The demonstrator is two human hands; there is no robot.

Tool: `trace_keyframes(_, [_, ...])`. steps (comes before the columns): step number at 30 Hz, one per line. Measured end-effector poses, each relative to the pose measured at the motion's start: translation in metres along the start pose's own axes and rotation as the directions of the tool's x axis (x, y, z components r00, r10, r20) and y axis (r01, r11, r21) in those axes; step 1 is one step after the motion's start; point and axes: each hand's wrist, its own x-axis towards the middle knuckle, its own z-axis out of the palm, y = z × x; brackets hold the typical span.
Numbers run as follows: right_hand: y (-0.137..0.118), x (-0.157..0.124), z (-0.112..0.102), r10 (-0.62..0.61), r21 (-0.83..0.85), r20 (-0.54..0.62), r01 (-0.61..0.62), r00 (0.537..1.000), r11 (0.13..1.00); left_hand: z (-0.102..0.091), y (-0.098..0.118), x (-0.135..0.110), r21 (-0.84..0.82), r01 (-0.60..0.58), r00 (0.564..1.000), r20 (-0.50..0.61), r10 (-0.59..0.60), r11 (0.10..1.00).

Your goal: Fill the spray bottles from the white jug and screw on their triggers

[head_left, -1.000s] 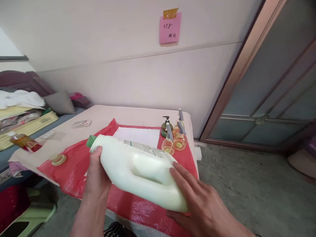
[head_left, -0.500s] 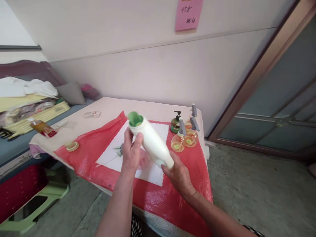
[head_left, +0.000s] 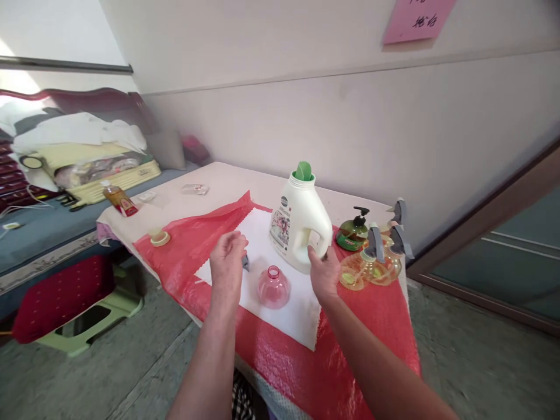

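Observation:
My right hand (head_left: 324, 271) grips the lower handle of a white detergent jug (head_left: 291, 219). The jug is nearly upright, tilted slightly, with its label turned left and a green spout in its uncapped neck. My left hand (head_left: 228, 256) is off the jug, loosely curled with nothing in it. Below and between the hands, a small pink clear bottle (head_left: 273, 287) with an open neck stands on a white cloth (head_left: 297, 318). Just behind my left hand lies a grey spray head (head_left: 245, 262), mostly hidden by it.
Red plastic sheeting (head_left: 371, 338) covers the table's near part. On the right are a green pump bottle (head_left: 352, 230) and several clear spray bottles (head_left: 387, 262) with grey triggers. A pale cap (head_left: 159, 236) lies left; an amber bottle (head_left: 119, 198) lies farther back. A red-topped stool (head_left: 65, 297) stands beside the table.
The jug has swung from a leftward tilt to nearly upright. My left hand has let go of its neck, while my right hand now holds the handle. The view has shifted left.

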Motion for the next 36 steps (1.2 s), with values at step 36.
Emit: trace_keyframes(36, [-0.024, -0.068, -0.115, -0.145, 0.461, 0.608, -0.198, 0.781, 0.865, -0.018, -0.016, 0.021, 0.908, -0.080, 0.997, 0.068, 0.043, 0.412])
